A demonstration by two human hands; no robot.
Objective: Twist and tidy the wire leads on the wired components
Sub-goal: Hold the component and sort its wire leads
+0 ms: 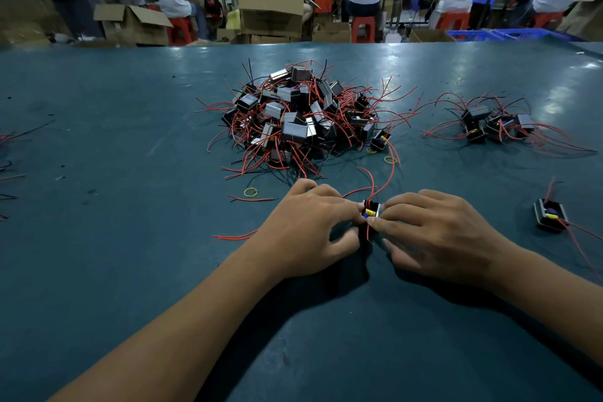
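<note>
Nearest, the left hand (306, 228) and right hand (434, 235) meet over one small black boxy wired component (372, 210) w/ a yellow-and-blue part on top, on the dark teal table (130, 147). Both hands' fingertips are curled in, pinching it from each side — its thin red wire leads (375, 186) arc up and away behind. Risk, I'd say: twisting too hard could kink a lead or tear it at the root. Just right lies a single similar unit (550, 215). Farther off, a yellow rubber band (250, 192), then the big tangled heap of components (303, 114) — stray leads could snag there — and a smaller cluster (496, 124) right of it.

Dim overhead light, tabletop (130, 271) glare, edges curved, background blurred.
</note>
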